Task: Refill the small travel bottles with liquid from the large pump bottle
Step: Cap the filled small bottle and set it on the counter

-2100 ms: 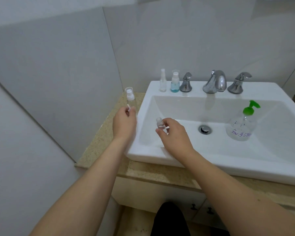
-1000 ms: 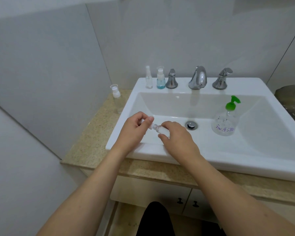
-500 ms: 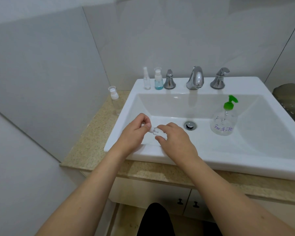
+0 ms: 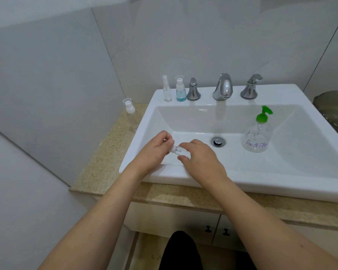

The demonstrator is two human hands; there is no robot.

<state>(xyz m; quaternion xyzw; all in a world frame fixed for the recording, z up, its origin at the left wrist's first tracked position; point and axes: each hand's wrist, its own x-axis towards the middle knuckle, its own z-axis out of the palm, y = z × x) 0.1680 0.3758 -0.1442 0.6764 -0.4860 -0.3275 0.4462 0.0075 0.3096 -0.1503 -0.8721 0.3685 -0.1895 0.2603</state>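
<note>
Pinching white cap (image 4: 172, 148), left hand (image 4: 154, 152); right hand (image 4: 200, 159) fingers curled round small bottle (image 4: 180, 151).

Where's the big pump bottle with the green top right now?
The pump bottle stands upright inside the sink basin, right of the drain.

- Glossy white ceramic sink basin (image 4: 310, 152), smooth.
- Polished chrome metal tap (image 4: 222, 87), mirror-bright.
- Speckled beige stone counter (image 4: 103, 162), grainy-looking.
- Clear plastic pump bottle with green plastic pump head (image 4: 257, 133).
- Pale grey wall tiles (image 4: 47, 84), smooth, faint sheen.
</note>
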